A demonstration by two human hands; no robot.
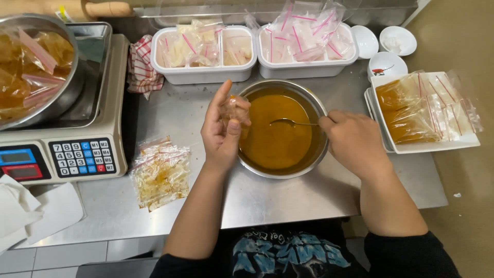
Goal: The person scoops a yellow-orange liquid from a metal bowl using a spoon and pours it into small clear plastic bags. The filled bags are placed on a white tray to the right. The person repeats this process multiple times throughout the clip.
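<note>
A person stood at a stainless steel counter (pixel 288 198), seen from above. The left hand (pixel 222 131) was raised beside the near-left rim of a round steel bowl of orange-brown sauce (pixel 280 131), its fingers and thumb closed around a small clear plastic bag (pixel 235 109) held upright over the bowl's edge. The right hand (pixel 355 141) rested at the bowl's right rim, fingers pinched together on the handle of a metal spoon (pixel 288 122), whose head lay over the sauce near the middle of the bowl.

To the left of the left forearm, a loose pile of sauce-smeared clear zip bags with red seals (pixel 160 172) lay flat on the counter. Further left stood a beige digital scale with a keypad (pixel 85 154), carrying a large steel bowl of filled sauce bags (pixel 36 72). White paper towels (pixel 36 208) lay at the counter's near-left corner.

Behind the sauce bowl sat two white rectangular plastic tubs (pixel 206 76) holding small clear bags with pink seals, with a red-and-white checked cloth (pixel 141 67) just left of them. At the right, a white square tray (pixel 411 148) held filled bags of orange sauce, and three small white dishes (pixel 387 64) stood behind it.
</note>
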